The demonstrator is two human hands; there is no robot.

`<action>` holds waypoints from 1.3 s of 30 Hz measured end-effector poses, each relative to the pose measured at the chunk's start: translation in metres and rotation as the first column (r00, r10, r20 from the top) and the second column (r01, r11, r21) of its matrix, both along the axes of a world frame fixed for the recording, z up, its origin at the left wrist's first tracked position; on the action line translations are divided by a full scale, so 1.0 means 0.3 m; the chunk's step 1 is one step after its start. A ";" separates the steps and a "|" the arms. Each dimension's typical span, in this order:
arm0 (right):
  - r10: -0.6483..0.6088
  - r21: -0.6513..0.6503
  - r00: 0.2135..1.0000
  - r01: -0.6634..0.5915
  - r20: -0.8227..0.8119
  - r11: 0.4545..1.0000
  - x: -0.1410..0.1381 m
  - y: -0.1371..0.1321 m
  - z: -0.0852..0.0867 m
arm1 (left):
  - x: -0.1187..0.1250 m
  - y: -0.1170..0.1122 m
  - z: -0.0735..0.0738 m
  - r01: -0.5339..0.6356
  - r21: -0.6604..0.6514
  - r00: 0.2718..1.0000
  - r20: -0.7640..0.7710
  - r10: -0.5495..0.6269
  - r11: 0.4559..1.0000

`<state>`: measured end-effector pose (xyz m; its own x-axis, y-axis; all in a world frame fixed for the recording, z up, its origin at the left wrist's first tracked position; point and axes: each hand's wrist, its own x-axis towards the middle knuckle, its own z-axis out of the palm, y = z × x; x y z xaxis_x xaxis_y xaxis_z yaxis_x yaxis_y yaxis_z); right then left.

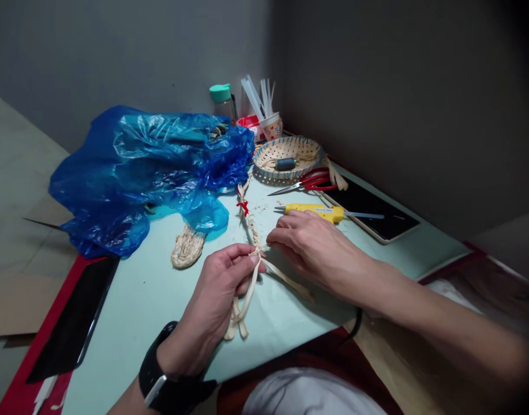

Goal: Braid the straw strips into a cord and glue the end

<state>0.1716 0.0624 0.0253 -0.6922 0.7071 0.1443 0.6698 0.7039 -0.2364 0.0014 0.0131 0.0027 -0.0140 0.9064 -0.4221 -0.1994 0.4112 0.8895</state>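
Observation:
A pale braid of flat plant fibre (253, 231) runs toward me across the table, bound near its far end with a red tie (242, 207). My left hand (227, 274) pinches it where the loose strands begin, thumb on top. Strands hang below that thumb, and one stretches off to the right. Just right of the pinch, my right hand (310, 239) has its thumb and fingertips pressed together at a short strand end by the braid. Its other fingers are curled under and partly hidden. A yellow glue gun (314, 211) lies right behind the right hand.
Red-handled scissors (318, 180) and a dark phone (368, 207) lie at the right. Behind them are a woven basket (264, 171) with a thread spool (285, 164), a cup of glue sticks (271, 125) and a bottle (222, 101). A blue plastic bag (160, 155) covers the back left, beside a coiled braid (187, 246).

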 end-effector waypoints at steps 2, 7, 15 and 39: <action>0.010 -0.029 0.999 -0.011 -0.032 1.000 0.001 -0.005 -0.005 | -0.002 -0.002 -0.002 0.001 0.005 1.000 0.009 -0.001 1.000; -0.019 -0.397 0.962 -0.094 -0.271 0.913 0.002 -0.009 -0.024 | -0.002 -0.007 -0.002 0.030 0.070 1.000 0.004 -0.030 0.997; -0.232 -0.704 0.882 -0.144 -0.410 0.696 -0.012 0.026 -0.070 | 0.001 -0.009 0.002 0.125 0.188 0.986 -0.132 -0.101 0.974; -0.314 -0.615 0.764 -0.135 -0.564 0.777 -0.064 -0.038 -0.093 | 0.020 -0.170 0.019 0.701 0.383 0.027 -0.857 0.514 0.602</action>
<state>0.1524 0.0512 -0.0027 -0.5333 0.8452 0.0350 0.2673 0.2076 -0.9410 0.0075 -0.0379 0.0083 0.3341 0.7962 0.5044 0.9168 -0.3988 0.0222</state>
